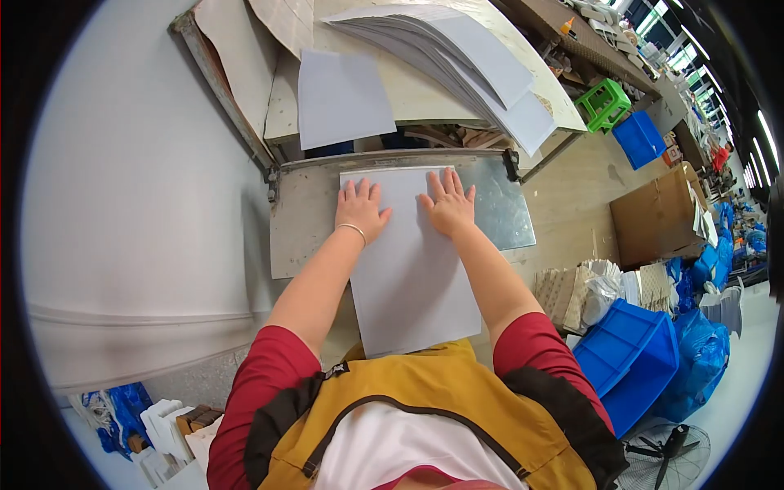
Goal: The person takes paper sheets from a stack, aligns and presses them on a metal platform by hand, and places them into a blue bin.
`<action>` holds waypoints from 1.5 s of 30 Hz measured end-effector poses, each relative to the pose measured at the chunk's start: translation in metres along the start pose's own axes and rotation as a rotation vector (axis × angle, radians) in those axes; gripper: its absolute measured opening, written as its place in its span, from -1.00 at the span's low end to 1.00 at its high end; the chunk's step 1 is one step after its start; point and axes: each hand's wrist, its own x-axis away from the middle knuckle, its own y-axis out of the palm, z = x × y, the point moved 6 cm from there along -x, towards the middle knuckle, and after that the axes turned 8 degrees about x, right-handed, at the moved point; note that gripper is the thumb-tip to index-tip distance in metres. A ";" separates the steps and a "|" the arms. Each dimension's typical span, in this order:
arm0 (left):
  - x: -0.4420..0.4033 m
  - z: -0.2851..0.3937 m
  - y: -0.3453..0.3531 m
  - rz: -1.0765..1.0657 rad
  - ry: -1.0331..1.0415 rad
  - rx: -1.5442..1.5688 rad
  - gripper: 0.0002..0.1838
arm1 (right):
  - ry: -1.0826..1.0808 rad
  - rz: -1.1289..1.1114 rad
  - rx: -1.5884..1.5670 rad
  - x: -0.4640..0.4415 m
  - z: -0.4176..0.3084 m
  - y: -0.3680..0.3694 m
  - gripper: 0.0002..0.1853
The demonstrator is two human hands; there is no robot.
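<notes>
A long pale sheet lies on a metal plate, and its near end hangs over the edge towards my body. My left hand rests flat on the sheet's left edge, fingers spread and pointing away from me. On the right edge lies my right hand, also flat with its fingers apart. The sheet's far end meets a metal bar that runs across the back of the plate. Whether the sheet reaches under the bar I cannot tell.
Beyond the bar, a worktable bears a fanned stack of sheets and a single sheet. A white wall stands at left. To the right are a cardboard box, a blue crate, a green stool and a fan.
</notes>
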 end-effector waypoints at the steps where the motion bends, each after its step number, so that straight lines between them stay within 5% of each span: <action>1: 0.005 -0.002 -0.001 0.002 0.000 0.003 -0.30 | -0.001 0.001 0.004 0.009 -0.001 0.001 -0.32; 4: 0.013 -0.008 -0.008 0.085 0.097 -0.074 -0.20 | -0.064 0.013 0.020 0.028 -0.012 0.000 -0.30; 9: 0.023 -0.024 0.014 0.100 -0.031 0.015 -0.10 | -0.066 -0.017 0.117 0.035 -0.036 0.000 -0.29; 13: 0.018 -0.033 0.012 0.061 -0.040 -0.020 -0.02 | -0.240 0.075 -0.118 0.011 -0.061 0.011 -0.28; 22: 0.036 -0.040 0.004 0.155 -0.220 0.026 0.05 | 0.116 0.160 -0.173 0.040 0.055 0.004 -0.24; 26: 0.036 -0.040 -0.001 0.195 -0.256 0.015 0.02 | 0.273 0.559 -0.429 0.153 0.072 0.042 -0.16; 28: 0.041 -0.039 0.001 0.294 -0.210 0.015 -0.04 | 0.351 0.346 -1.001 0.183 0.065 0.074 -0.36; 29: 0.043 -0.042 0.008 0.287 -0.209 0.017 -0.04 | 0.357 0.342 -0.999 0.185 0.068 0.077 -0.36; 31: 0.044 -0.052 0.014 0.382 -0.152 0.091 -0.21 | 0.498 -0.314 -1.111 0.177 0.070 0.113 -0.58; 33: 0.041 -0.064 0.005 0.450 -0.128 0.125 -0.28 | 0.234 0.051 -0.746 0.136 0.102 0.048 -0.78; 36: 0.059 -0.106 0.013 0.523 -0.456 1.364 -0.51 | -0.026 0.117 -0.167 0.068 0.130 -0.069 -0.82; 39: 0.057 -0.131 0.021 0.595 -0.589 1.795 -0.50 | -0.296 0.324 0.180 0.030 0.069 -0.176 -0.89; 41: 0.054 -0.137 0.026 0.622 -0.527 1.744 -0.48 | -0.521 0.454 0.464 0.002 0.001 -0.171 -0.89; 43: 0.046 -0.127 0.034 0.715 -0.237 1.365 -0.45 | -0.652 0.412 0.607 -0.018 -0.073 -0.126 -0.95; 45: 0.055 -0.091 0.009 0.632 0.005 0.930 -0.40 | -0.883 0.533 0.157 -0.006 -0.125 -0.075 -0.75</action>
